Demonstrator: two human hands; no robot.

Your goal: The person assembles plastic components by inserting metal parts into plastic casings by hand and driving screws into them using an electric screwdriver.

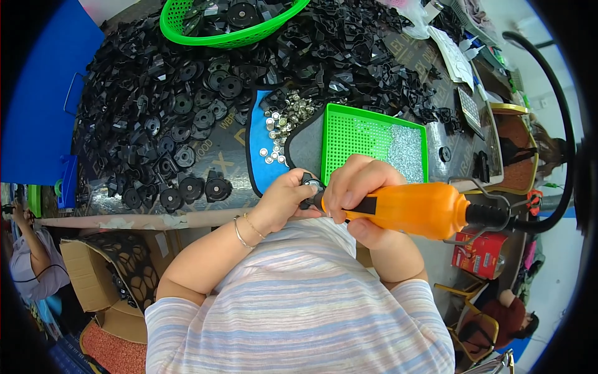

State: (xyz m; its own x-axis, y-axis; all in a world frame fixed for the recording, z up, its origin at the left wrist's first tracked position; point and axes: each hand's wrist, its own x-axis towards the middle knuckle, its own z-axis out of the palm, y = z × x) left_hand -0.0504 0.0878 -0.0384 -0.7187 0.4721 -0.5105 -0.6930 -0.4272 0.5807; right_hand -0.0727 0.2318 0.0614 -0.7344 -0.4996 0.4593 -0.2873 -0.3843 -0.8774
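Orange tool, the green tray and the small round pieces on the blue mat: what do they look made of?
Orange tool: body probably moulded plastic; smooth, slightly glossy, evenly coloured.
Green tray: likely plastic; uniform colour, regular grid of holes.
Small round pieces: apparently metal; silvery, with bright highlights, though plating is possible.

The screwdriver (414, 209) in the right fingers (363, 179) is smooth, glossy orange plastic. The left fingers (288, 186) hold a black plastic part (317, 182). Just beyond the fingers, shiny metal caps (275, 151) lie on matt blue cloth (257, 131), beside a perforated plastic tray (352, 134).
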